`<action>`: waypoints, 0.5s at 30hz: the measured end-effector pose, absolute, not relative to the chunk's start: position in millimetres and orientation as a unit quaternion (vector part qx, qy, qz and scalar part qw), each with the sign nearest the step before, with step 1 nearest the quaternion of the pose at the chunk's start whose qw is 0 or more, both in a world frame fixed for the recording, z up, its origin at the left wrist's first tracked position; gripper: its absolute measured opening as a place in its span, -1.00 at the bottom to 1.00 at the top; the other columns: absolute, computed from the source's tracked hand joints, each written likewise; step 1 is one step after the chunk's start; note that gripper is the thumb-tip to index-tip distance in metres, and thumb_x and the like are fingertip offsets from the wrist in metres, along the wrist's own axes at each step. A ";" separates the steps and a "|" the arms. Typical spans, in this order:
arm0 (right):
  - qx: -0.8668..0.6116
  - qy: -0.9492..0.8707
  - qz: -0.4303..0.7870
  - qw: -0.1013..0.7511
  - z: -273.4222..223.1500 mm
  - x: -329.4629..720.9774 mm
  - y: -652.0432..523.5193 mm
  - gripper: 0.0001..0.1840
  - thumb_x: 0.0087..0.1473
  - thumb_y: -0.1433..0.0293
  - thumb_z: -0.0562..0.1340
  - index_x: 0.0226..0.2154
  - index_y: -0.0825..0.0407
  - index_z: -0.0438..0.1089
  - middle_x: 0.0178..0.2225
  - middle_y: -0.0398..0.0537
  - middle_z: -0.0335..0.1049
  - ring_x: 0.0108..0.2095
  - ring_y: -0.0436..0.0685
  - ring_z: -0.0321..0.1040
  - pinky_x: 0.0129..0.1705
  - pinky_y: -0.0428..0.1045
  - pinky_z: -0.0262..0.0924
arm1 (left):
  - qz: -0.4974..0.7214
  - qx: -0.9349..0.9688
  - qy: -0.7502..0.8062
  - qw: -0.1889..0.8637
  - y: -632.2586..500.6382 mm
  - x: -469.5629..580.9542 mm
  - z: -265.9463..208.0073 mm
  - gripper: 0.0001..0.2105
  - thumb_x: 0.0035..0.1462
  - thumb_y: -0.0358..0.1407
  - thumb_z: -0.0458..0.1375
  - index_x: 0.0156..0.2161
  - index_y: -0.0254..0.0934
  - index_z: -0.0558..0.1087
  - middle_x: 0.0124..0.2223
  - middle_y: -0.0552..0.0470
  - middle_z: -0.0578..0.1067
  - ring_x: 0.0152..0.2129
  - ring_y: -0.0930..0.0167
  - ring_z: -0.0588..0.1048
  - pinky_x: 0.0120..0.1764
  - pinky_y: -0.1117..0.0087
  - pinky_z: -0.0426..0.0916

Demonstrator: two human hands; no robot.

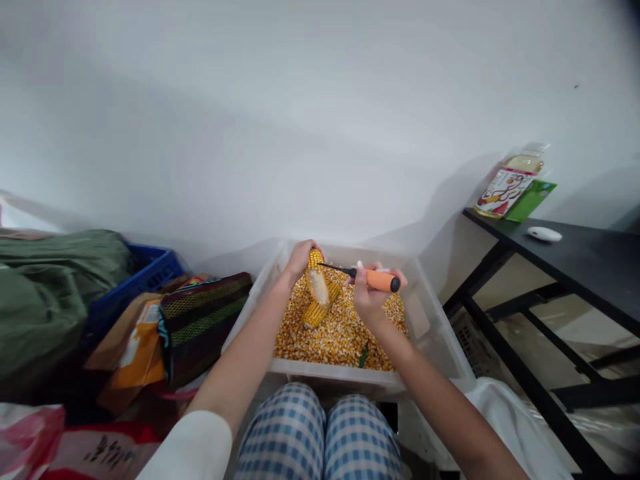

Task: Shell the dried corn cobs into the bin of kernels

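Observation:
My left hand [301,258] is closed round the upper end of a corn cob [317,279], tilted over a clear plastic bin. Yellow kernels cover its top, while a pale stripped patch shows lower down. In my right hand [369,297] is a screwdriver [381,280] with an orange handle and a thin dark shaft, its tip at the cob's kernels. Just below the held cob, a second corn cob [316,313] lies on the loose kernels [345,333] that fill the bin [335,371]. A small green object [363,355] sticks out of the kernels near the front.
Right of the bin stands a black table [590,250] bearing a bottle [510,183], a green packet [531,200] and a white oval object [545,234]. On the left are a blue crate [155,267], a dark mesh bag [205,327] and a cardboard box [120,333]. A white wall [310,133] rises behind.

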State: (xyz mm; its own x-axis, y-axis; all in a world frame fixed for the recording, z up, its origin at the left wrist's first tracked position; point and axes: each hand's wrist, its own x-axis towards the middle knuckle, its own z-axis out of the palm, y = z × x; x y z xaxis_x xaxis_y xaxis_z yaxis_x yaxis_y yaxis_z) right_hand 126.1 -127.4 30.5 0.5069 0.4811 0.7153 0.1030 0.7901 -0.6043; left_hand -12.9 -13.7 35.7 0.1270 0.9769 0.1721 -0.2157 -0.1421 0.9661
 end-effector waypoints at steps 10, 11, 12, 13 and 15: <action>-0.329 -0.484 0.171 0.793 82.0 152.0 -116.6 -0.48 0.05 0.11 0.23 -0.18 -0.11 -0.13 -0.46 -0.32 0.16 -0.73 -0.13 0.09 -0.76 -0.16 0.07 | 0.502 0.614 0.357 0.493 -30.0 -0.8 45.4 -0.75 -0.04 -0.22 -0.02 -0.58 -0.30 0.39 -0.59 -0.01 0.47 -0.59 0.39 0.41 -0.41 0.41 0.29; -0.335 -0.488 0.168 0.788 87.3 154.1 -114.0 -0.48 0.04 0.10 0.23 -0.17 -0.10 -0.12 -0.47 -0.32 0.17 -0.73 -0.13 0.09 -0.76 -0.16 0.07 | 0.493 0.630 0.355 0.484 -31.4 0.9 46.2 -0.75 -0.03 -0.22 -0.02 -0.58 -0.30 0.39 -0.57 -0.01 0.48 -0.58 0.39 0.42 -0.40 0.41 0.29; -0.340 -0.495 0.166 0.782 92.2 156.5 -111.0 -0.49 0.04 0.09 0.23 -0.17 -0.10 -0.10 -0.47 -0.32 0.17 -0.72 -0.13 0.09 -0.75 -0.17 0.06 | 0.483 0.646 0.353 0.473 -32.4 2.5 46.9 -0.74 -0.02 -0.22 -0.02 -0.58 -0.31 0.40 -0.56 -0.01 0.48 -0.56 0.39 0.42 -0.39 0.41 0.28; -0.343 -0.505 0.167 0.774 96.8 159.2 -107.7 -0.50 0.04 0.08 0.23 -0.17 -0.10 -0.08 -0.49 -0.33 0.17 -0.71 -0.12 0.10 -0.74 -0.17 0.05 | 0.475 0.662 0.350 0.461 -33.1 4.0 47.3 -0.72 -0.01 -0.22 -0.01 -0.58 -0.32 0.41 -0.54 -0.02 0.49 -0.55 0.39 0.41 -0.38 0.41 0.28; -0.351 -0.524 0.177 0.756 104.4 165.4 -101.0 -0.52 0.05 0.09 0.22 -0.16 -0.09 -0.05 -0.54 -0.35 0.14 -0.71 -0.12 0.08 -0.74 -0.19 0.02 | 0.458 0.692 0.339 0.443 -33.1 6.3 47.2 -0.70 0.01 -0.20 0.00 -0.57 -0.34 0.44 -0.53 -0.02 0.49 -0.53 0.38 0.41 -0.37 0.41 0.27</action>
